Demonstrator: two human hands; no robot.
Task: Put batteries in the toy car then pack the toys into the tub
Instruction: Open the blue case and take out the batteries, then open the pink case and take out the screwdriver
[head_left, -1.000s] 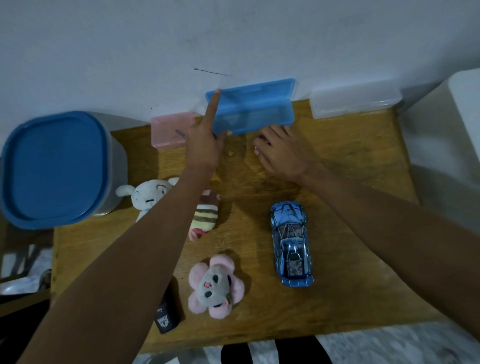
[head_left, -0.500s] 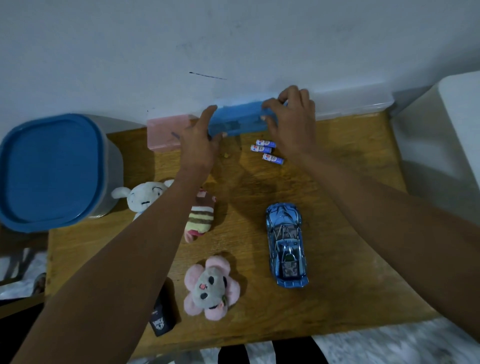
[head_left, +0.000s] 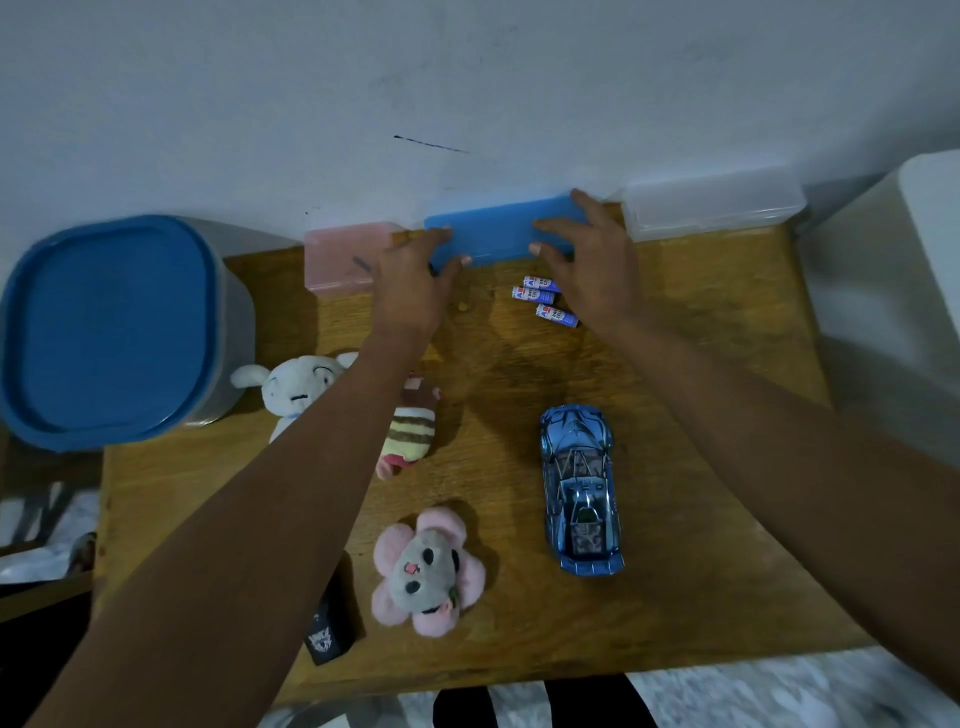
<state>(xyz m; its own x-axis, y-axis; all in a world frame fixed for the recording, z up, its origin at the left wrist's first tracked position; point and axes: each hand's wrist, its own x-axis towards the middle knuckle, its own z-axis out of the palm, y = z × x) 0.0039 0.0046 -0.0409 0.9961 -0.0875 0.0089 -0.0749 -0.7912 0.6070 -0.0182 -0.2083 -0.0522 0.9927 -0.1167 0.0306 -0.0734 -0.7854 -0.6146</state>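
A blue toy car (head_left: 579, 488) lies on the wooden table (head_left: 701, 364), right of centre. Three small batteries (head_left: 540, 296) lie loose near the wall, just beside my right hand (head_left: 592, 265). That hand grips the right end of a closed blue case (head_left: 493, 234), which lies flat against the wall. My left hand (head_left: 410, 286) holds the case's left end. The grey tub (head_left: 104, 327) with its blue lid on stands at the far left. A white plush (head_left: 298, 387), a striped plush (head_left: 410, 434) and a pink-and-grey plush (head_left: 428, 571) lie on the table; my left arm partly covers the first two.
A pink case (head_left: 337, 254) and a clear case (head_left: 711, 208) lie along the wall on either side of the blue one. A small black box (head_left: 327, 631) sits at the table's front edge. A white block (head_left: 909, 260) stands to the right of the table.
The blue case stood open a second ago; its lid is now down. My right hand moved from the table onto the case, uncovering the three batteries.
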